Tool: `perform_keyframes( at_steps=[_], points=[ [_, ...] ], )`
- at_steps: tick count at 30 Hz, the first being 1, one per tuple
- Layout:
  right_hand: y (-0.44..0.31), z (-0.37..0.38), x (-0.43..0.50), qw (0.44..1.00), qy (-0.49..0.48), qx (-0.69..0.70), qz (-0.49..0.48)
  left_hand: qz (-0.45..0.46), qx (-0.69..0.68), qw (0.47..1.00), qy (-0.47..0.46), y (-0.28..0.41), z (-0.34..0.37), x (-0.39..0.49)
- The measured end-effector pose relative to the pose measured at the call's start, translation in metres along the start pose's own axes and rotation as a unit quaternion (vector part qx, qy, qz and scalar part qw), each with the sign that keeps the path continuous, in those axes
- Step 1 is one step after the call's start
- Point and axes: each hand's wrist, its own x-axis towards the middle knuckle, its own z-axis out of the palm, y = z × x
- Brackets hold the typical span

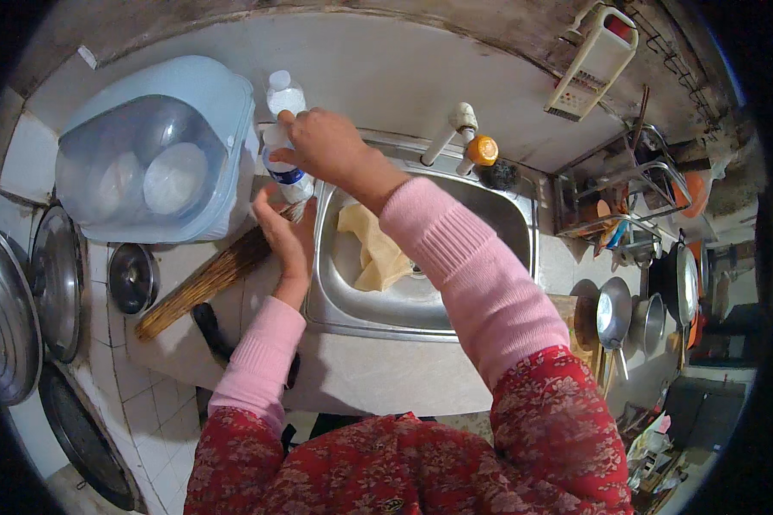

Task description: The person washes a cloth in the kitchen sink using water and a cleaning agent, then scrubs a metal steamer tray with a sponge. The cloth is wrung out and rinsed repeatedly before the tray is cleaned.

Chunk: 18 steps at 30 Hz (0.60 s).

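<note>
My right hand (319, 145) reaches across to the neck of a plastic bottle (288, 172) with a blue band, its fingers at the top. Whether they grip the bottle or its cap I cannot tell. Around the bottle's base, my left hand (286, 235) is spread with thumb and fingers apart; contact is unclear. Another capped plastic bottle (286, 96) with white contents stands behind, by the wall. A bundled-stick brush (206, 280) lies slanting under my left hand. In the steel sink (425, 312) lies a crumpled yellowish cloth (377, 251).
A lidded blue-tinted plastic box (235, 161) holding bowls stands left. Pot lids (58, 283) line the left side. The faucet (439, 143) rises behind the sink, near a dark scouring pad (499, 175). A grater (592, 64) hangs upper right; a wire rack (618, 174) and pans (614, 312) are right.
</note>
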Motion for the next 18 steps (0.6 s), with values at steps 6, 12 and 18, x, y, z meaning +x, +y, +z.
perform_keyframes(
  at_steps=[6, 12, 18],
  points=[
    [-0.002, 0.01, 0.015, 0.999, -0.029, -0.016, -0.013, 0.201, 0.298, 0.933, -0.004, 0.013, 0.005, 0.044],
    [-0.009, 0.004, 0.012, 0.999, 0.011, -0.015, -0.026, 0.18, 0.311, 0.932, -0.035, 0.014, 0.014, 0.067],
    [0.003, -0.046, -0.025, 0.996, 0.086, -0.013, -0.01, 0.259, 0.239, 0.921, -0.164, 0.067, 0.025, 0.06]
  ],
)
